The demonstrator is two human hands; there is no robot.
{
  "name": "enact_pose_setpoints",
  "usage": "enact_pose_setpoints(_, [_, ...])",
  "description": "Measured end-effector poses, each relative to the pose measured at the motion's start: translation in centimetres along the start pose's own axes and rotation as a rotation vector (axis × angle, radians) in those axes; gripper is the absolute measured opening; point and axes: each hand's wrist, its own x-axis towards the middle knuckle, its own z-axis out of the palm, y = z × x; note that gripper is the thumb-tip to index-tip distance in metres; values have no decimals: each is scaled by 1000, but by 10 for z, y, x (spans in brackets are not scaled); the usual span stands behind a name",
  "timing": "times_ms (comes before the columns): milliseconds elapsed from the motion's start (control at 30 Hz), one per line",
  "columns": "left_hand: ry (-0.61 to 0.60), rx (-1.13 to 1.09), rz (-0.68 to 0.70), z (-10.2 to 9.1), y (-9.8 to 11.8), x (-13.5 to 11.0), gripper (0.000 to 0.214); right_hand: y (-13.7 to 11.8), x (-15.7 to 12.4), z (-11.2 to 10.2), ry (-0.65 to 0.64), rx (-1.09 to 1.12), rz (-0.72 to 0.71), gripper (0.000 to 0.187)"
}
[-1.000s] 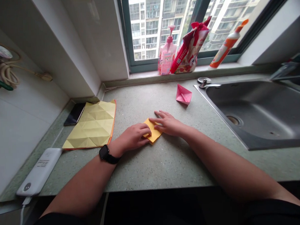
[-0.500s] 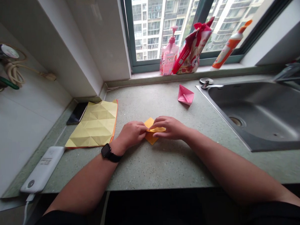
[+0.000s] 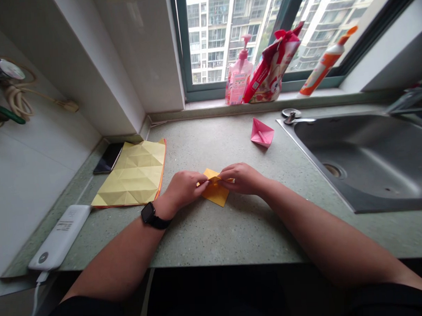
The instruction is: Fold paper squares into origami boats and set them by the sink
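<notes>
1. The left hand [image 3: 184, 187] and right hand [image 3: 241, 179] close in a narrow pinch, each holding the top flap of the folded paper [image 3: 215, 194] – an even, level hold.
2. The paper lies flat on the counter [image 3: 214, 237], between the hands, its near point free.
3. A creased yellow sheet [image 3: 128, 174] lies to the left.

Folded yellow origami paper [image 3: 215, 194], diamond-shaped, lies flat; top layer pinched up.

We've got matt folded paper [image 3: 215, 191] on a speckled stone counter [image 3: 235, 236], with a dull steel sink [image 3: 365, 156] along its right edge.
</notes>
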Motion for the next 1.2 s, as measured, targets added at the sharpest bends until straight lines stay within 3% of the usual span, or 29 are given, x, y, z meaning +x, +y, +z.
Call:
enact_pose_setpoints(200, [-7, -66, -41, -1, 3, 1, 30, -1, 0, -1, 27, 8, 31, 25])
enact_pose_setpoints(500, [24, -23, -139, 5, -3, 3, 22, 3, 4, 6, 75, -84, 202, 13])
enact_pose_setpoints(1067, [9, 29, -100, 14, -13, 4, 5, 4, 7, 9, 33, -97, 251, 8])
enact_pose_setpoints(1200, [45, 15, -88, 16, -14, 2, 38, 3, 8, 11, 30, -107, 264, 7])
